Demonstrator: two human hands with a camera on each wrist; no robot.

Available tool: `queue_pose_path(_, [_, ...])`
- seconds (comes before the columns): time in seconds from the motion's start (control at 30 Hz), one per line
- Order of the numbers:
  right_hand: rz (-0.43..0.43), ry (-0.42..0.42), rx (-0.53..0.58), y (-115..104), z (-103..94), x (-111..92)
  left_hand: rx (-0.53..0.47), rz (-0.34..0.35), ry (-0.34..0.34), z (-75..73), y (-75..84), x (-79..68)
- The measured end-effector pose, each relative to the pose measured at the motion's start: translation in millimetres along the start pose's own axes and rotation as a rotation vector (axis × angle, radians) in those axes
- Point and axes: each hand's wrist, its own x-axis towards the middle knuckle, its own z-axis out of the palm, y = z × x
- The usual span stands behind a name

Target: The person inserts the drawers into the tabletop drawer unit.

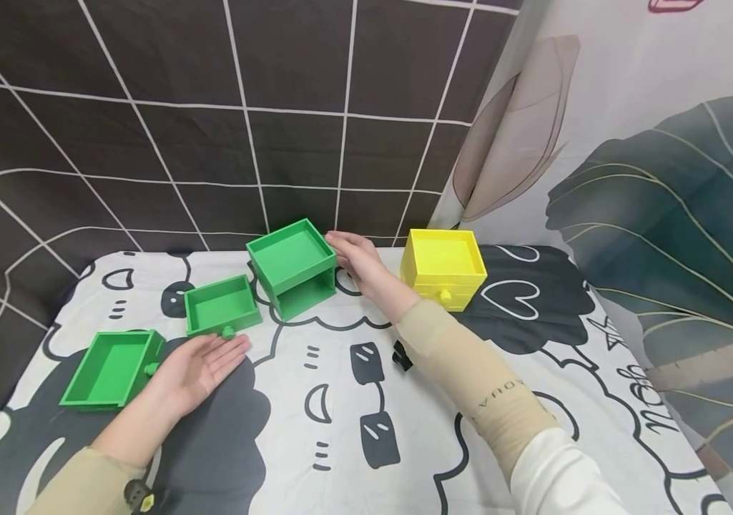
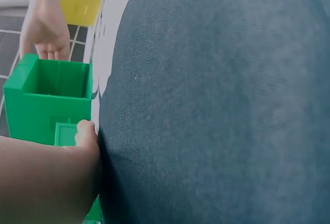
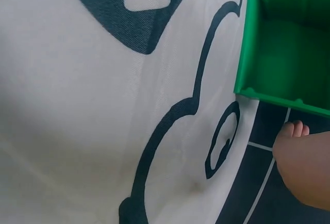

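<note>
A green open-fronted cabinet (image 1: pixel 295 261) with a tray-like top stands at the back of the cloth, its lower bay hollow. My right hand (image 1: pixel 362 266) is at its right side, fingers extended with the tips right by the wall. In the right wrist view the cabinet's hollow front (image 3: pixel 291 54) faces the camera. My left hand (image 1: pixel 202 372) lies palm up with straight fingers, just in front of a green drawer (image 1: pixel 221 306) with a round knob. Left of that wrist sits another green drawer (image 1: pixel 109 368), its knob close to the forearm.
A yellow cabinet (image 1: pixel 446 261) with a round knob stands right of my right forearm. A small black object (image 1: pixel 401 355) lies partly behind that sleeve. Dark gridded cloth (image 1: pixel 295 143) rises behind the patterned table cloth (image 1: pixel 302 458), and a leaf-print curtain (image 1: pixel 662 214) hangs at the right.
</note>
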Motion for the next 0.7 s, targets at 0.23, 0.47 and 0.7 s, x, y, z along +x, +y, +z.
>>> queue_pose_path(0.23, [-0.029, -0.007, -0.007, -3.2, 5.5, 5.2, -0.035, -0.006, -0.007, 0.5, 1.0, 1.6])
queue_pose_path(0.47, [-0.135, -0.045, -0.056, -7.5, 13.6, 13.1, -0.062, -0.002, -0.014, -0.3, 2.1, 0.5])
queue_pose_path(0.7, [-0.157, -0.043, -0.093, -8.4, 21.2, 17.6, -0.08, 0.003, -0.026, -0.6, 0.1, 0.7])
